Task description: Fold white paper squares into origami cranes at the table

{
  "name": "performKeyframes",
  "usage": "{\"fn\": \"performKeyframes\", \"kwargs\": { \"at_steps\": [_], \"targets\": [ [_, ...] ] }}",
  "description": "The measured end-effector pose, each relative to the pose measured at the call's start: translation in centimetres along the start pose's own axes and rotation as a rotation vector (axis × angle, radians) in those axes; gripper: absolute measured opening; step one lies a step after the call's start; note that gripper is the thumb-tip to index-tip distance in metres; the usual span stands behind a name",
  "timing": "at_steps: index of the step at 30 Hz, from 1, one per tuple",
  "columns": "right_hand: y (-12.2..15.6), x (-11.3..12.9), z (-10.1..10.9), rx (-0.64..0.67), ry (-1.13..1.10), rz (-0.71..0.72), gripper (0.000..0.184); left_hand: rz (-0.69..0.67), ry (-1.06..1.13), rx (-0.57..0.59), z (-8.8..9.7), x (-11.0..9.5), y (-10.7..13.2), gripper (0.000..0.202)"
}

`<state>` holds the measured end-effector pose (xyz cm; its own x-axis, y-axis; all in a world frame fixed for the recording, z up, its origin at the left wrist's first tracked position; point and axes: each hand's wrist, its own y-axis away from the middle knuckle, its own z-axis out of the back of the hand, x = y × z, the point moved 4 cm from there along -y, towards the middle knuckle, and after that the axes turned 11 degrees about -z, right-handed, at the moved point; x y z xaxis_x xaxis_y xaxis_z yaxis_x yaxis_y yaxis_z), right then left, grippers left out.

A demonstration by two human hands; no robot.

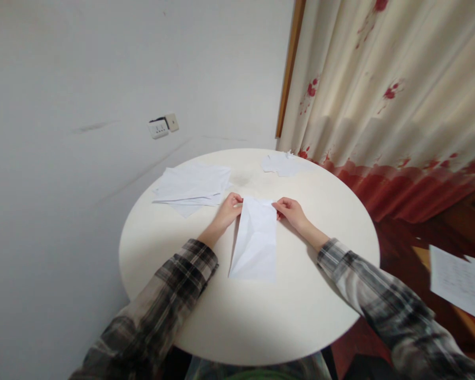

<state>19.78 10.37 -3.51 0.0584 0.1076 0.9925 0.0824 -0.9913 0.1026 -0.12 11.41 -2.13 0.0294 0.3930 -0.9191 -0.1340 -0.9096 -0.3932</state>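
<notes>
A creased white sheet of paper (258, 243), long and narrow, lies in the middle of the round white table, its near edge toward me. My left hand (231, 207) pinches its far left corner between thumb and fingers. At the far right corner my right hand (290, 212) grips the same sheet, the thumb on top. The sheet's far end looks slightly raised between the hands, and its left side stands a little off the table. Both forearms, in plaid sleeves, reach in from the near side.
On the round table (301, 311), a stack of white paper (193, 182) lies at the far left. Torn paper pieces (281, 163) are at the back. A wall with a socket (158, 128) borders the left; a curtain (380, 105) hangs at right. Written sheets (459, 279) lie lower right.
</notes>
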Motion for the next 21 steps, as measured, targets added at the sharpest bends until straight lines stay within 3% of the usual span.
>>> {"fn": "performKeyframes", "kwargs": {
  "at_steps": [4, 9, 15, 21],
  "targets": [
    [0.1, 0.3, 0.2, -0.031, 0.032, 0.032, 0.034, 0.080, 0.035, 0.072, -0.2, 0.2, 0.1, 0.018],
    [0.2, 0.3, 0.2, -0.034, 0.061, 0.052, 0.036, 0.218, 0.138, 0.067, -0.2, 0.8, 0.1, 0.038],
    [0.2, 0.1, -0.1, -0.007, 0.072, 0.052, 0.036, 0.115, -0.014, 0.083, -0.6, -0.6, 0.3, 0.035],
    [0.2, 0.0, -0.1, 0.006, 0.065, 0.055, 0.036, 0.085, -0.021, 0.081, -0.7, -0.8, 0.4, 0.034]
  ]
}}
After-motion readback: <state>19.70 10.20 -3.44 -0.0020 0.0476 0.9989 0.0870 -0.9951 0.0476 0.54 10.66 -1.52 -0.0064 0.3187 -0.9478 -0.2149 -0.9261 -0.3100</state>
